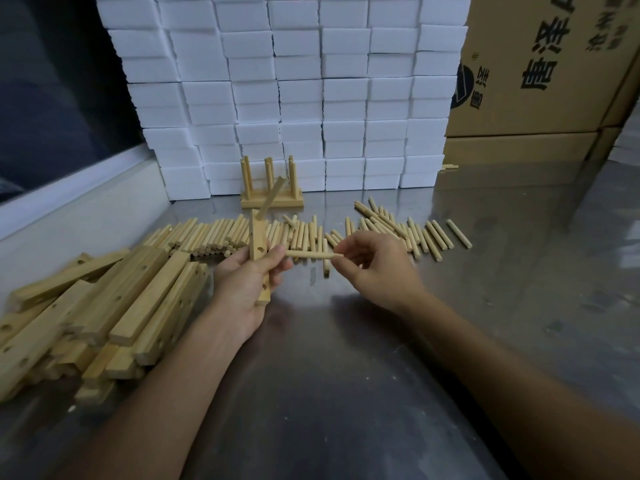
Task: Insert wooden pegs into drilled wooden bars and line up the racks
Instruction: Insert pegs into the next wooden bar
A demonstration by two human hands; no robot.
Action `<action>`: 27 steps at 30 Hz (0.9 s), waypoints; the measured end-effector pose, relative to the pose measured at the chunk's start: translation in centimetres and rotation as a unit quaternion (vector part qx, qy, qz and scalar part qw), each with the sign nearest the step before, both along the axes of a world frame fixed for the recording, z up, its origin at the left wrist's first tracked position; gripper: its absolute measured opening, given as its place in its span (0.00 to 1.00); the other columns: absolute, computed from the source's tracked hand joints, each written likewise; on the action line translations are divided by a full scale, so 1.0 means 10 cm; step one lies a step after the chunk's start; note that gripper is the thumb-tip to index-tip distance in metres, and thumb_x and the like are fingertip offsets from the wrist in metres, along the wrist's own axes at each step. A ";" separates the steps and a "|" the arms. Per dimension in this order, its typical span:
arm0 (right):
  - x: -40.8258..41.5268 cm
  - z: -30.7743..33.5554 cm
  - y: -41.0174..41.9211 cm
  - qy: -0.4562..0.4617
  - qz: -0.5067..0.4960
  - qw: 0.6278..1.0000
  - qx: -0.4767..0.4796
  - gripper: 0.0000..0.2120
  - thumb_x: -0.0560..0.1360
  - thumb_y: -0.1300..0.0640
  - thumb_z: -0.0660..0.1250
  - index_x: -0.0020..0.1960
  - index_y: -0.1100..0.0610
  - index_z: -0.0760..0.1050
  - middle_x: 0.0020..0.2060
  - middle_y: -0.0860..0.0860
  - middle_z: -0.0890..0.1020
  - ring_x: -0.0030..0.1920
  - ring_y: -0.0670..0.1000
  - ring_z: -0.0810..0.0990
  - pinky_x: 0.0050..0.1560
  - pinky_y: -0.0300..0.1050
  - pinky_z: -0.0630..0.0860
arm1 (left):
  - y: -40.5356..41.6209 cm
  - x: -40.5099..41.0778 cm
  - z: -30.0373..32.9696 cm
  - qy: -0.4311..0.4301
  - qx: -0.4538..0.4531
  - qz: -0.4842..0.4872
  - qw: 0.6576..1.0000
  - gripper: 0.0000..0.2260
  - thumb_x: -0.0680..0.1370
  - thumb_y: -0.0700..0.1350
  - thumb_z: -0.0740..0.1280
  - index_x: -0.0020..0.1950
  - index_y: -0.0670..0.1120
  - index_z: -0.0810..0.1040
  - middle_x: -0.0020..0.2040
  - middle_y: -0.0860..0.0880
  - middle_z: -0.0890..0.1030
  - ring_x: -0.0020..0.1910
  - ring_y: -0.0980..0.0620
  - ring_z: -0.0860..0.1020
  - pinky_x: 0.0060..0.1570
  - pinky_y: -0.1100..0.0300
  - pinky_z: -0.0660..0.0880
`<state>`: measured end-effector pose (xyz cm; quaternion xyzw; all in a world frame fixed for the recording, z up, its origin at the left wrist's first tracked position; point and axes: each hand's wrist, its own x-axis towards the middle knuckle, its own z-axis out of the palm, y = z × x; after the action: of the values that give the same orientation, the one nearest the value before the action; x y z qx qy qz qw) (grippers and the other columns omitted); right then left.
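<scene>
Glossy metal table [346, 341], pale wooden pegs [408, 233]

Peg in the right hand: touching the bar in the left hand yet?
Cannot tell. In the head view the peg tip ends behind the left hand fingers, beside the bar.

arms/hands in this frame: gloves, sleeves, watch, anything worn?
Nothing worn that shows. The left hand and right hand are bare, no gloves, no rings or watch in view. Both forearms are bare right to the bottom edge of the picture; no sleeve, strap, cable or marking appears.
</scene>
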<state>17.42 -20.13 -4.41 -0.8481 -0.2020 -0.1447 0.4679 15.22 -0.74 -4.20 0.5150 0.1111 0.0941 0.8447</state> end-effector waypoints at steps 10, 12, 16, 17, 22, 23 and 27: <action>-0.15 0.03 0.29 -0.161 0.060 0.974 -0.149 0.12 0.80 0.58 0.67 0.61 0.58 0.80 0.51 0.54 0.83 0.51 0.54 0.80 0.50 0.54 0.77 | -0.08 -0.04 0.01 -0.027 -0.006 -0.015 0.999 0.10 0.71 0.31 0.72 0.49 0.42 0.80 0.37 0.45 0.85 0.33 0.52 0.83 0.31 0.66 0.77; -0.15 0.01 0.30 -0.157 0.058 0.976 -0.137 0.12 0.79 0.61 0.66 0.62 0.58 0.79 0.52 0.54 0.82 0.51 0.54 0.80 0.51 0.54 0.77 | -0.10 -0.04 0.02 -0.029 0.017 -0.022 0.999 0.09 0.72 0.33 0.73 0.49 0.43 0.81 0.37 0.46 0.84 0.31 0.53 0.81 0.28 0.66 0.75; -0.15 -0.02 0.30 -0.150 0.044 0.984 -0.087 0.12 0.80 0.61 0.64 0.62 0.58 0.79 0.50 0.53 0.83 0.50 0.53 0.81 0.50 0.55 0.78 | -0.10 -0.03 0.02 -0.028 0.035 -0.050 0.998 0.04 0.76 0.35 0.67 0.50 0.40 0.80 0.36 0.46 0.80 0.25 0.53 0.73 0.19 0.65 0.64; -0.15 -0.02 0.30 -0.147 0.038 0.986 -0.073 0.13 0.80 0.61 0.64 0.62 0.58 0.79 0.51 0.53 0.84 0.50 0.53 0.81 0.51 0.56 0.78 | -0.10 -0.03 0.02 -0.030 0.025 -0.063 0.997 0.07 0.77 0.34 0.63 0.51 0.38 0.79 0.37 0.44 0.78 0.25 0.52 0.72 0.18 0.65 0.63; -0.15 -0.01 0.28 -0.158 0.019 0.986 -0.045 0.11 0.81 0.56 0.66 0.61 0.56 0.80 0.50 0.51 0.85 0.48 0.51 0.83 0.49 0.55 0.80 | -0.11 -0.03 0.01 -0.033 0.027 -0.092 0.995 0.14 0.77 0.33 0.59 0.59 0.36 0.78 0.38 0.42 0.81 0.29 0.49 0.77 0.22 0.63 0.69; -0.15 -0.02 0.28 -0.160 0.018 0.986 -0.047 0.10 0.80 0.56 0.66 0.60 0.57 0.81 0.50 0.51 0.85 0.48 0.50 0.83 0.48 0.54 0.80 | -0.12 -0.03 0.01 -0.033 0.030 -0.090 0.995 0.12 0.78 0.33 0.60 0.60 0.36 0.79 0.38 0.43 0.82 0.30 0.49 0.79 0.23 0.63 0.70; -0.14 -0.03 0.28 -0.156 0.003 0.986 -0.050 0.10 0.79 0.57 0.68 0.59 0.56 0.81 0.48 0.50 0.85 0.46 0.49 0.82 0.48 0.53 0.80 | -0.13 -0.02 0.01 -0.035 0.001 -0.103 0.994 0.12 0.80 0.33 0.60 0.62 0.36 0.76 0.38 0.42 0.83 0.30 0.50 0.80 0.22 0.63 0.69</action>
<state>16.04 -17.36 -4.73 -0.8368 -0.2818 -0.2642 0.3881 15.01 -2.08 -4.14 0.5212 0.0275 0.0248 0.8526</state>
